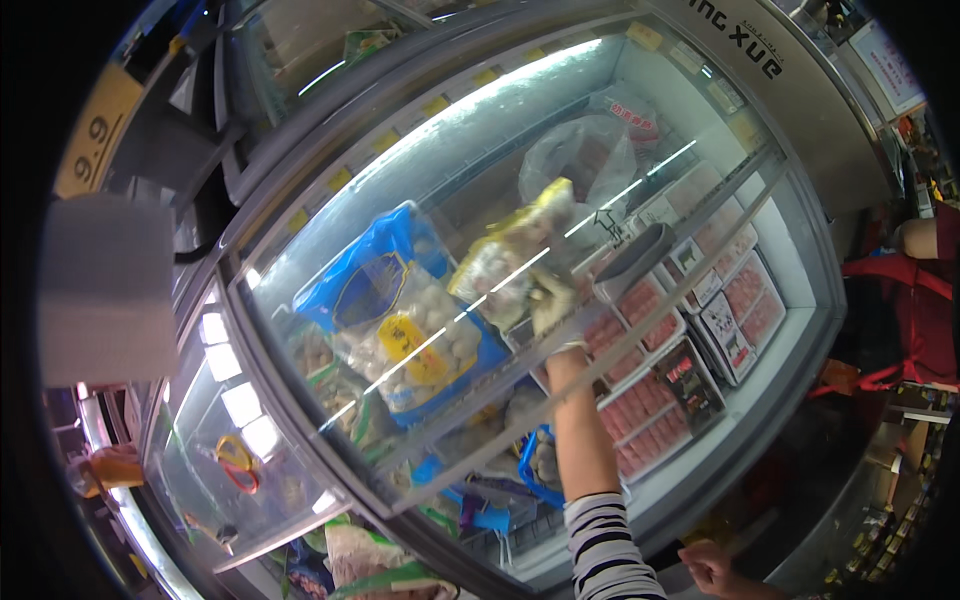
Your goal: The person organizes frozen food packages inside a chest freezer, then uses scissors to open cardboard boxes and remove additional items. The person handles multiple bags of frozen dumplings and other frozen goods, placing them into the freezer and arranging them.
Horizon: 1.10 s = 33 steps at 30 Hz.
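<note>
Under the freezer's glass lid, my left hand (552, 305) reaches in, its striped sleeve entering from the lower edge. Its fingers are closed on the end of a clear and yellow bag of pale frozen food (497, 268), slightly blurred. Left of it lies a large blue and clear bag of round white balls (405, 320). On the right, near that forearm, trays of pink rolled meat slices (645, 425) are stacked. My right hand (708, 568) is outside the freezer at the lower right, fingers curled, with nothing visible in them.
A sliding glass lid with a grey handle (635, 262) crosses above my left hand. A knotted clear plastic bag (575, 160) sits farther back. Blue-handled baskets (540, 465) stand near the front. Another freezer adjoins at left; a person in red (900, 315) is at right.
</note>
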{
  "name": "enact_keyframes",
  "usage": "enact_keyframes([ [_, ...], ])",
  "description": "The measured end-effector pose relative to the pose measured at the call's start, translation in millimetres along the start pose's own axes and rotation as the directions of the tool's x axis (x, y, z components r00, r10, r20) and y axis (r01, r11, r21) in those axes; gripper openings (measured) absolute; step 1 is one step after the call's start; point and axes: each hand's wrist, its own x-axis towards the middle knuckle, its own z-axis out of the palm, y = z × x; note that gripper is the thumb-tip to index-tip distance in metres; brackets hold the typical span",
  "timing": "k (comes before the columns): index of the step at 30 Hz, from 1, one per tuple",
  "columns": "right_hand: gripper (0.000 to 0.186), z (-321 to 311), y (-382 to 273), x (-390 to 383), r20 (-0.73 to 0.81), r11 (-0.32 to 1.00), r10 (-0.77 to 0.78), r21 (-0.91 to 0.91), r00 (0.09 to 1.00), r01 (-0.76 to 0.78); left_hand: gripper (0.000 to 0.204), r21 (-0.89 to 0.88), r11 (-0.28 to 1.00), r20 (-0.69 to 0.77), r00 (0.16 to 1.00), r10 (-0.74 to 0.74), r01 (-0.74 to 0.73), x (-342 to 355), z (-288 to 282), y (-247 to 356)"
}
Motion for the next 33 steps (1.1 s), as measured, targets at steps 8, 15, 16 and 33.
enact_keyframes([
  [8, 0.013, -45.0, -70.5, -150.0, -0.304, 0.991, 0.021, -0.120, 0.953, -0.060, 0.019, -0.146, 0.975, 0.038, 0.984, 0.176, -0.169, -41.4, -46.8, -33.8],
  [15, 0.016, -22.2, -40.6, -199.6, -0.194, 0.780, -0.146, -0.626, 0.970, -0.008, 0.021, -0.404, 0.888, 0.028, 0.968, 0.250, -0.218, -53.1, -60.6, -36.7],
  [16, 0.015, -17.0, -30.9, -196.1, -0.200, 0.730, -0.146, -0.683, 0.969, -0.032, 0.016, -0.400, 0.896, 0.028, 0.975, 0.221, -0.192, -54.3, -63.9, -37.8],
  [33, 0.011, 4.2, 15.6, -318.0, -0.138, 0.420, 0.018, -0.898, 0.990, -0.133, 0.012, -0.496, 0.857, -0.024, 0.988, 0.151, -0.143, -62.6, -76.9, -46.9],
])
